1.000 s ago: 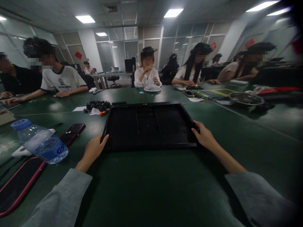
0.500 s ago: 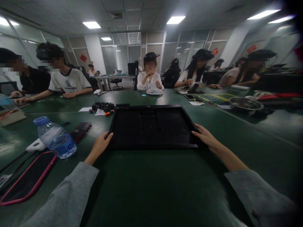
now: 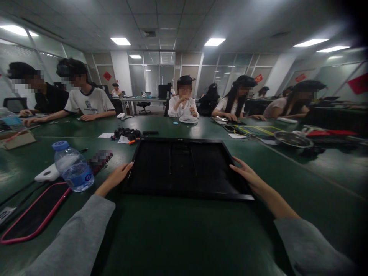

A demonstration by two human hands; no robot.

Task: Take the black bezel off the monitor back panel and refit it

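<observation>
A black monitor casing (image 3: 155,161), a shallow rectangular shell with raised rims and two ridges down its middle, is in front of me over the green table (image 3: 184,237). My left hand (image 3: 119,174) grips its left rim, thumb on top and fingers mostly hidden behind the edge. On the opposite side my right hand (image 3: 247,174) is closed around the right rim, thumb toward the inside. Whether the casing rests fully on the table, I cannot tell.
To the left stand a water bottle (image 3: 75,170), a white power strip (image 3: 48,172) and a pink-edged dark pouch (image 3: 37,212). Beyond the casing lie black parts (image 3: 126,133) and a white fan (image 3: 188,120). A metal bowl (image 3: 293,139) is at right. Several people sit around.
The casing's near edge has come lower in the view and closer to me, and the shell looks flatter. Both hands keep their hold. The camera view has shifted slightly upward.
</observation>
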